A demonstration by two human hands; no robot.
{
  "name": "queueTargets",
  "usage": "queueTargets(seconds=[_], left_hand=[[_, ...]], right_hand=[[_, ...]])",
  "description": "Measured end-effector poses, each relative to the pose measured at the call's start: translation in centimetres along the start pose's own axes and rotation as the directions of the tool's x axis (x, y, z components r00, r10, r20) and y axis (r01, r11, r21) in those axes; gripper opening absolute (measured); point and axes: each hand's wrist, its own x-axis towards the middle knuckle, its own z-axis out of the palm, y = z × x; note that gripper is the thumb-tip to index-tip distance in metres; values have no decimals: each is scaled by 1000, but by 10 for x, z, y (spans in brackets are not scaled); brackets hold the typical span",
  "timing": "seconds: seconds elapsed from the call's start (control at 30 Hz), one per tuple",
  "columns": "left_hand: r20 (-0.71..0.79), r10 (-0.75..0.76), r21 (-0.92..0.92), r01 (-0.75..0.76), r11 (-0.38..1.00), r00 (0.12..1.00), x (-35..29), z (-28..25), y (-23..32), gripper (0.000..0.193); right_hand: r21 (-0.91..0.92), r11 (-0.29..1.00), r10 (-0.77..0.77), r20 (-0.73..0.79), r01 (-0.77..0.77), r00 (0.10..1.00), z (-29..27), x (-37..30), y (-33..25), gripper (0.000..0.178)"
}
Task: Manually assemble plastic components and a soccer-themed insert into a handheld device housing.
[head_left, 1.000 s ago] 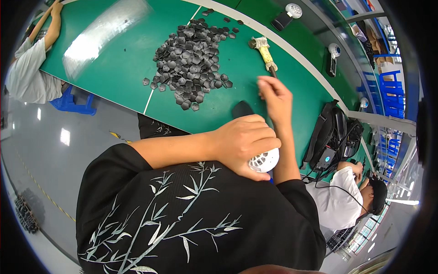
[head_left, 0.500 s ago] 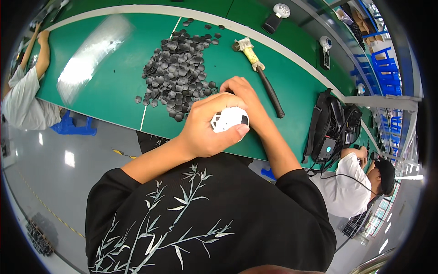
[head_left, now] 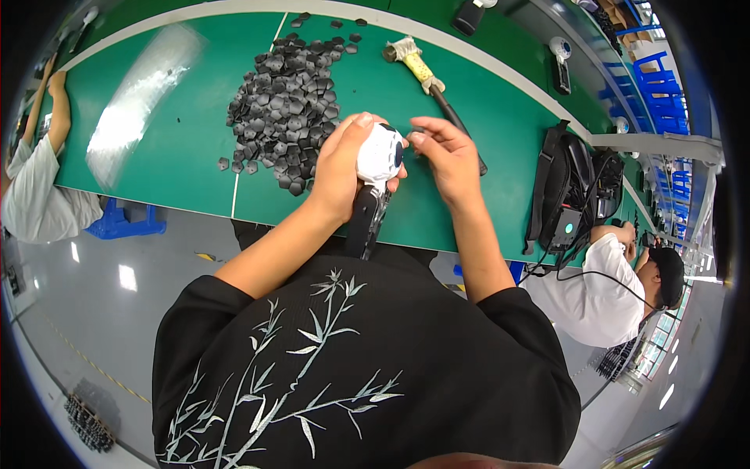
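My left hand (head_left: pixel 337 173) is wrapped around a white ball-shaped head with black patches (head_left: pixel 378 154), patterned like a football. A black handle (head_left: pixel 366 223) joined to it points down toward my body. Just right of the ball, my right hand (head_left: pixel 453 164) pinches a small dark piece (head_left: pixel 418 130) between thumb and fingertips, apart from the ball. It looks like one of the black pentagon pieces (head_left: pixel 285 102) heaped on the green table (head_left: pixel 211 102) to the left. Beyond my right hand lies a hammer (head_left: pixel 422 72) with yellow and white wrapping near its head.
At the right, a black backpack (head_left: pixel 556 184) with cables rests on the table. Similar ball-headed devices, one black-handled (head_left: pixel 561 70), stand along the far side. Other people sit at the left (head_left: pixel 39 176) and right (head_left: pixel 598 305). A blue stool (head_left: pixel 125 223) shows below the left edge.
My hands have parted. The ball has turned so its black handle now shows, and my right hand has come to the ball's right side with a small dark piece in its fingertips.
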Motion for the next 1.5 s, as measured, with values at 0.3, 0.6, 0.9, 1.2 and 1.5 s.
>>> queueTargets(seconds=[0.3,0.6,0.9,1.2,1.5], left_hand=[[-30,40,207,-33,978,999,-8,-12,-32,38],[-43,101,268,-86,960,994,-11,-16,-31,38],[-27,75,309,-63,949,997,-12,-13,-28,42],[-25,60,354,-48,934,998,-13,-6,-9,41],[-32,154,520,-115,847,988,-14,-1,-3,42]], right_hand=[[295,955,44,-31,-33,999,16,-32,-32,5],[188,970,151,33,-154,988,23,-41,-33,5],[179,953,243,28,-244,970,28,-33,-28,14],[164,949,265,46,-269,963,34,-35,-33,30],[145,960,226,108,-240,968,33,-31,-33,35]])
